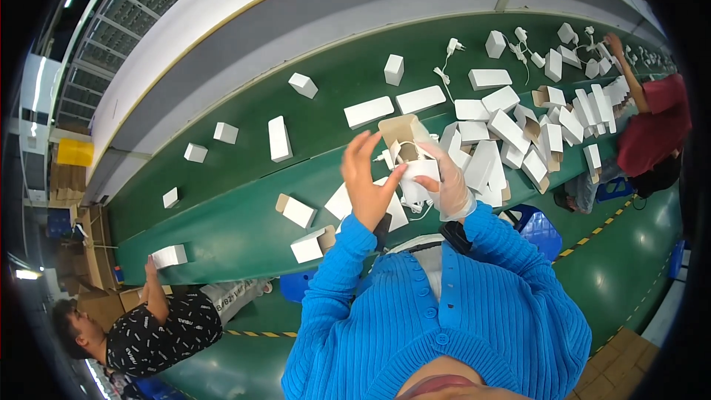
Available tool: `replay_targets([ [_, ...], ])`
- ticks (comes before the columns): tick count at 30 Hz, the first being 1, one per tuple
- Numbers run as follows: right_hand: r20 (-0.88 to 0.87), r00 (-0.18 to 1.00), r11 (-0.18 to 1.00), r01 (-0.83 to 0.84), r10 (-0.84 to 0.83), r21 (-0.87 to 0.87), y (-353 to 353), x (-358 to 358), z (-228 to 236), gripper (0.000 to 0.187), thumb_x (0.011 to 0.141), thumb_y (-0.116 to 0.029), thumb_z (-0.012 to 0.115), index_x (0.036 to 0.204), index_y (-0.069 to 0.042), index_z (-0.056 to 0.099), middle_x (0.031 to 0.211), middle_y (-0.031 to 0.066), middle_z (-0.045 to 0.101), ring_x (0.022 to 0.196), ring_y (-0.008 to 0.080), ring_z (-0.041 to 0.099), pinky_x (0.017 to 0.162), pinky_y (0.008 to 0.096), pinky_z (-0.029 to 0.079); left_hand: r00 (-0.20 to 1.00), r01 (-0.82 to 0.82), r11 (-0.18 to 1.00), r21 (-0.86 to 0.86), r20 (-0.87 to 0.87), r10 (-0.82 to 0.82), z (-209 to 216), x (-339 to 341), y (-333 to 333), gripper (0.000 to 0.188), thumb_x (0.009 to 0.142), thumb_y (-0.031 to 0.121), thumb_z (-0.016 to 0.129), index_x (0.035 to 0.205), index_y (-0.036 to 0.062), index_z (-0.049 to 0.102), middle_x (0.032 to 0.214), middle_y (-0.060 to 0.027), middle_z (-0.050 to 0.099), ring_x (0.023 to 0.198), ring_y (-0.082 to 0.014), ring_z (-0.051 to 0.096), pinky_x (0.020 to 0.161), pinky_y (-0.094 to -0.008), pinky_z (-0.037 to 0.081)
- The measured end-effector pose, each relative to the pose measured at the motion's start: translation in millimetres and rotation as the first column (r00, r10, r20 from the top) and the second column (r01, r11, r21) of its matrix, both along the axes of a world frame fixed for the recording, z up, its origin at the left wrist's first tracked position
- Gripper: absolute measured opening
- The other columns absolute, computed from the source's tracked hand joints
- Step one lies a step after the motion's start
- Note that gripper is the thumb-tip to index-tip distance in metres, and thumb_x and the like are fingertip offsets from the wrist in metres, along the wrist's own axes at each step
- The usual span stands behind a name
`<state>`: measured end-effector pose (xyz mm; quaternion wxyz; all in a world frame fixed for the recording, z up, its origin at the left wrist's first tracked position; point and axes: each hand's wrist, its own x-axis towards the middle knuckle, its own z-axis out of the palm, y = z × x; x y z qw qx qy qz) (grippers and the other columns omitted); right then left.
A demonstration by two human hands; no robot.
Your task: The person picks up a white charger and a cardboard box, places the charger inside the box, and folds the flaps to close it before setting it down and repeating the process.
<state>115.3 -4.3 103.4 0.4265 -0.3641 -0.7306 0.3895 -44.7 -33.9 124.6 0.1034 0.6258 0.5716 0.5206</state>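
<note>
An open white carton [423, 171] with a brown inner flap raised is gripped by my right hand [452, 185], which wears a clear plastic glove. Inside its mouth some white corded item shows in part. Beside it, my left hand [366, 184] is bare, its fingers stretched up and apart, the thumb close to the carton's front. Whether that thumb touches the carton I cannot tell. A white plug [384, 156] shows between my left hand and the carton. White cable [422, 212] lies on the bench just below, partly covered by my hands.
Closed and open white cartons [507, 132] are heaped to the right on the green bench [229, 211]. White adapters with cords [443, 74] lie farther back. One co-worker [167, 322] touches a carton at the far left; another person [655, 122] reaches over the bench at right. Blue stools stand below.
</note>
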Motion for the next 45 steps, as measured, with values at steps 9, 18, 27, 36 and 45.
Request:
replay_targets([
  [9,-0.118,0.989,0.943,-0.126,0.093,-0.309,-3,4,-8,0.058,0.082,-0.025,0.068,0.127,-0.004,0.038,0.120,0.0144,0.050,0.107,0.0206,0.052,0.089,0.0309,0.044,0.858,0.428,0.890,-0.154,0.377,-0.348,-21,-6,-4,0.031,0.082,0.007,0.060,0.113,0.0075,0.061,0.115,-0.0094,0.050,0.096,-0.0180,0.054,0.075,-0.0245,0.045],
  [18,-0.450,0.891,0.908,-0.236,0.060,-0.346,0,2,-8,0.057,0.077,-0.008,0.072,0.122,-0.007,0.037,0.119,0.0133,0.049,0.108,0.0206,0.051,0.091,0.0326,0.044,0.869,0.443,0.881,-0.165,0.322,-0.376,-34,-2,-7,0.019,0.082,0.008,0.058,0.100,0.0062,0.065,0.120,-0.0099,0.049,0.092,-0.0156,0.054,0.066,-0.0224,0.043],
  [27,-0.495,0.867,0.897,-0.263,0.058,-0.356,-7,-9,-28,0.042,0.079,0.002,0.066,0.109,-0.008,0.039,0.114,0.0113,0.048,0.108,0.0189,0.049,0.093,0.0312,0.042,0.856,0.163,0.979,-0.121,0.511,-0.079,-42,31,-14,0.034,0.083,0.012,0.059,0.116,0.0039,0.053,0.136,-0.0132,0.040,0.099,-0.0170,0.052,0.074,-0.0224,0.042],
  [36,-0.590,0.801,0.911,-0.159,-0.107,-0.381,-1,-12,-27,0.033,0.082,0.000,0.062,0.104,-0.008,0.038,0.125,0.0174,0.047,0.114,0.0225,0.048,0.095,0.0337,0.041,0.840,0.237,0.945,-0.225,0.537,-0.082,-57,21,-21,0.076,0.078,0.014,0.068,0.138,0.0055,0.023,0.127,-0.0194,0.044,0.110,-0.0258,0.052,0.088,-0.0329,0.044],
  [45,0.002,0.975,0.874,-0.200,0.224,-0.443,31,18,7,0.013,0.090,-0.011,0.054,0.101,-0.005,0.049,0.117,0.0174,0.052,0.108,0.0238,0.052,0.096,0.0335,0.039,0.814,0.431,0.847,-0.311,0.539,-0.216,-55,6,-5,0.100,0.063,0.011,0.079,0.144,0.0131,0.018,0.098,-0.0154,0.057,0.090,-0.0251,0.060,0.077,-0.0316,0.047],
])
